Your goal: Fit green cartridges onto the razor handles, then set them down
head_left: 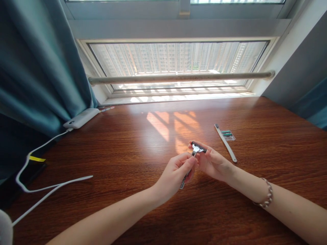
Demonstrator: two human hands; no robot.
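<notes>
A razor [194, 149] with a silver neck and a dark head is held above the brown table. My left hand [178, 170] is closed around its handle, whose lower end sticks out below the fingers. At the razor's head is my right hand [211, 160], its fingers behind and beside the black blade cartridge [199, 147], the thumb near its right end. To the right lies a white toothbrush-like stick [227, 144] with a dark tip. Touching or close beside it is a small clear case [228, 135] with green-edged pieces in it.
The wooden table [122, 143] reaches to a window with a horizontal rail [178, 79]. A white power strip or adapter [81, 118] with a white cable [38, 146] sits at the left, by a blue curtain [46, 58]. A white object [5, 228] shows at the lower left corner.
</notes>
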